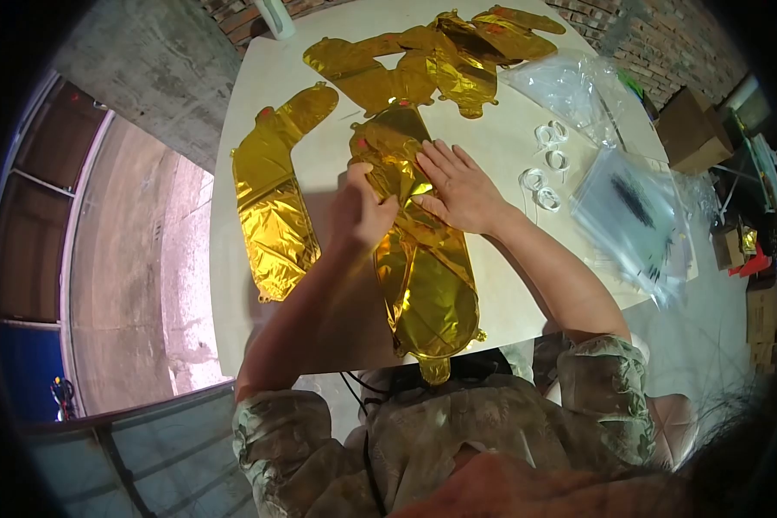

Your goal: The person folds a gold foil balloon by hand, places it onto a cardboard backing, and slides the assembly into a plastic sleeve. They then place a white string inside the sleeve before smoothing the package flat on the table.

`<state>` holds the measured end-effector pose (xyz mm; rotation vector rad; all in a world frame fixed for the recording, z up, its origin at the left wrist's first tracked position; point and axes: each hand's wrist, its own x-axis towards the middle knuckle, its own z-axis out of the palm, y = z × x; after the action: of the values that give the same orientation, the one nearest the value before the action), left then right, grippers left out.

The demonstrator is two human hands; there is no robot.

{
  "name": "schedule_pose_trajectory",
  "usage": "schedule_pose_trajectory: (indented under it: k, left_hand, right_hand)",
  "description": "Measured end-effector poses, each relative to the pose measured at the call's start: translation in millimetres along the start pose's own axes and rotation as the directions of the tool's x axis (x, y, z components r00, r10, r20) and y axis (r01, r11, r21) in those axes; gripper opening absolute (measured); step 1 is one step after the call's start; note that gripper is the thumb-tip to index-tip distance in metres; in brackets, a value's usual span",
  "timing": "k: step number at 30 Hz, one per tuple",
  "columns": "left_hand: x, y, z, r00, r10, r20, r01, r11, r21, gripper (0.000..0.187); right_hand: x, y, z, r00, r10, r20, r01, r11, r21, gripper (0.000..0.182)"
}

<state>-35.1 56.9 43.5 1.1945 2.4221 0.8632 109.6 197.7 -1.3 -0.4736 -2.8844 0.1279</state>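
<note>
A gold foil balloon (432,298), flat and partly folded, lies lengthwise in front of me, its near end hanging past the table edge. My left hand (367,207) is closed, with its fingers curled on the left edge of the foil near the upper part. Flat on the right side of the same balloon rests my right hand (466,190), fingers stretched out and thumb apart on the crinkled foil. Left of my forearm is another gold foil balloon (272,194), bent at its top. More flat gold foil balloons (371,73) overlap at the far side.
Several white ribbon rolls (546,198) lie right of my right hand. Beside them is a stack of clear plastic bags (634,211), with more clear plastic film (570,86) behind. A white object (274,17) stands at the table's far left corner. Cardboard boxes (692,131) are off to the right.
</note>
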Motion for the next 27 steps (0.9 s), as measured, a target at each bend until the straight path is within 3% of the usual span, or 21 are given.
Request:
schedule_pose_trajectory:
  k: [1, 3, 4, 6, 9, 13, 16, 19, 25, 27]
  left_hand:
    - [2.2, -4.2, 4.2, 1.000, -0.001, 0.001, 0.001, 1.000, 0.000, 0.057]
    - [5.4, -13.0, 14.6, 0.970, 0.230, -0.084, -0.221, 0.970, 0.104, 0.055]
    - [6.8, -17.4, 19.9, 0.970, 0.230, -0.083, -0.221, 0.970, 0.103, 0.055]
    - [5.6, -14.7, 23.8, 0.905, 0.416, -0.093, -0.386, 0.892, 0.237, 0.057]
    - [3.0, -6.2, 19.9, 0.849, 0.498, -0.178, -0.429, 0.845, 0.318, 0.060]
    - [6.5, -4.2, 18.0, 0.892, 0.434, -0.129, -0.365, 0.858, 0.361, 0.062]
    - [9.6, -13.5, 25.7, 0.848, 0.528, -0.039, -0.474, 0.789, 0.391, 0.056]
    - [8.5, -13.0, 31.8, 0.820, 0.567, -0.077, -0.507, 0.782, 0.362, 0.047]
    - [28.1, -28.0, 31.3, 0.896, 0.392, -0.207, -0.367, 0.918, 0.150, 0.029]
    - [39.0, -36.7, 30.0, 0.684, 0.622, -0.381, -0.584, 0.780, 0.224, 0.021]
  right_hand:
    - [0.1, 0.1, -0.1, 1.000, 0.002, 0.000, -0.002, 1.000, -0.001, 0.071]
    - [-0.3, -0.2, -0.1, 1.000, 0.001, -0.006, -0.001, 1.000, 0.009, 0.071]
    - [-0.7, 0.0, -0.1, 1.000, 0.001, -0.013, -0.001, 1.000, 0.018, 0.071]
    - [-0.9, 0.0, 0.3, 1.000, 0.005, -0.010, -0.005, 1.000, 0.018, 0.071]
    - [-0.1, -0.2, -0.2, 1.000, 0.008, -0.008, -0.007, 1.000, 0.022, 0.071]
    - [0.1, 0.4, 1.0, 1.000, 0.004, -0.008, -0.004, 1.000, 0.023, 0.072]
    - [-0.6, 0.5, 3.4, 0.998, 0.004, -0.060, 0.001, 0.996, 0.084, 0.070]
    - [-1.0, -0.4, 0.8, 0.998, -0.011, -0.063, 0.016, 0.996, 0.082, 0.066]
    - [-0.4, 0.1, -2.1, 1.000, -0.028, 0.012, 0.027, 0.998, 0.052, 0.061]
    - [-1.6, -0.9, -1.4, 1.000, -0.023, -0.012, 0.024, 0.998, 0.052, 0.059]
